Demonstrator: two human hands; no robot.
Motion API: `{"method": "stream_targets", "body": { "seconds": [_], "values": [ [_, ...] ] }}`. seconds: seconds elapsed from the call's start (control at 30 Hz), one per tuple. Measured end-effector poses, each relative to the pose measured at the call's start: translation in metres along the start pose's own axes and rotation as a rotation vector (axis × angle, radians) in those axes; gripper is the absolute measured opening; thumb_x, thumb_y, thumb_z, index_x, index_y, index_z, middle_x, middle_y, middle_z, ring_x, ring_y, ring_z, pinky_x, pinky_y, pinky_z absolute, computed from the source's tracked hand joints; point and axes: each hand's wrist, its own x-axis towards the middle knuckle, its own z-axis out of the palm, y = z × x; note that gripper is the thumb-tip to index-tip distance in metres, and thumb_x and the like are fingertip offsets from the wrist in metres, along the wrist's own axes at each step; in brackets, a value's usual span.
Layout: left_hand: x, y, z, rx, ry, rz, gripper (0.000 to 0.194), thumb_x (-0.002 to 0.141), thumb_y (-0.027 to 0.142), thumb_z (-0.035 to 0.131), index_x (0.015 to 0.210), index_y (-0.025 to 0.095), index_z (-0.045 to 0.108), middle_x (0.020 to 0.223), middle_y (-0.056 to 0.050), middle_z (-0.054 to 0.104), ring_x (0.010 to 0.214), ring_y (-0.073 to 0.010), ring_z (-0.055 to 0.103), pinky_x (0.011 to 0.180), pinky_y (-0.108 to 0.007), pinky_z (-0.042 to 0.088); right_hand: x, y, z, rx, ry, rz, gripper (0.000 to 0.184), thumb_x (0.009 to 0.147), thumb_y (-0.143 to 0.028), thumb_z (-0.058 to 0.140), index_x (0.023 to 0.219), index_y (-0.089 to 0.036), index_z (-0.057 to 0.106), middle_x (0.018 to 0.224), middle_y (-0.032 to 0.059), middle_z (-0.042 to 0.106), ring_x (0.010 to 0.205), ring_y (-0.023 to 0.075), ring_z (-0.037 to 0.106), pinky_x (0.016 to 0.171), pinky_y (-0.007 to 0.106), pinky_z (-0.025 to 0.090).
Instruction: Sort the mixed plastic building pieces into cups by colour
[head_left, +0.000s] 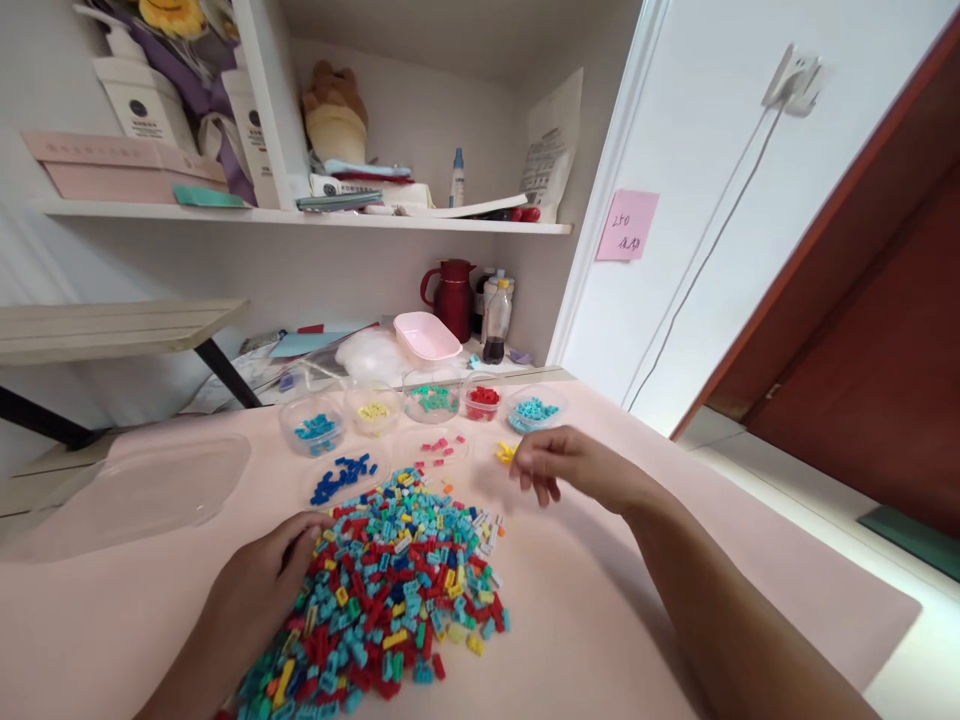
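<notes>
A large heap of small mixed-colour building bricks [405, 570] lies on the pink tabletop. My left hand [274, 555] rests at the heap's left edge, its fingers curled and fingertips against the bricks; what they hold, if anything, is hidden. To the right of the heap, my right hand [559, 465] hovers with bent fingers close to a small group of yellow bricks [505, 453], partly covering it. Whatever is between those fingers does not show. Dark blue bricks [341, 480] and pink bricks [442, 447] form separate groups behind the heap.
Behind stand clear tubs of blue bricks [315, 428], pale yellow bricks [373, 411], green bricks [433, 399], red bricks [482, 401] and light blue bricks [534, 411]. A clear plastic lid [161, 490] lies left. A pink tray [427, 338], red jug [454, 300] and bottle [496, 320] stand further back.
</notes>
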Motion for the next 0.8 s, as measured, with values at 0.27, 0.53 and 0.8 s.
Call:
{"method": "stream_targets", "body": {
  "seconds": [0.27,0.53,0.8],
  "values": [
    [-0.003,0.004,-0.002,0.005,-0.034,0.006,0.036,0.085,0.044,0.039,0.098,0.03,0.069,0.104,0.004,0.074,0.096,-0.0201,0.067,0.077,-0.025,0.05,-0.005,0.003,0.038,-0.482,-0.641,0.122,0.02,0.076,-0.039,0.064,0.082,-0.02,0.066,0.07,-0.0036,0.065,0.058,0.0098,0.061,0.059,0.021,0.042],
    [-0.005,0.007,-0.001,-0.006,-0.032,-0.005,0.037,0.085,0.043,0.038,0.098,0.029,0.069,0.105,0.004,0.073,0.096,-0.0201,0.067,0.078,-0.026,0.049,-0.012,-0.003,0.063,-0.815,-0.488,-0.018,0.034,0.065,-0.05,0.071,0.079,-0.025,0.052,0.069,-0.0087,0.067,0.06,0.0117,0.056,0.058,0.023,0.032],
    [-0.005,0.009,-0.003,-0.018,-0.023,-0.005,0.036,0.084,0.043,0.039,0.098,0.03,0.07,0.105,0.003,0.073,0.096,-0.0207,0.067,0.077,-0.027,0.05,-0.007,0.0,0.061,-0.832,-0.483,-0.027,0.021,0.072,-0.041,0.067,0.072,-0.023,0.056,0.068,-0.0061,0.063,0.063,0.0107,0.053,0.053,0.021,0.028]
  ]
}}
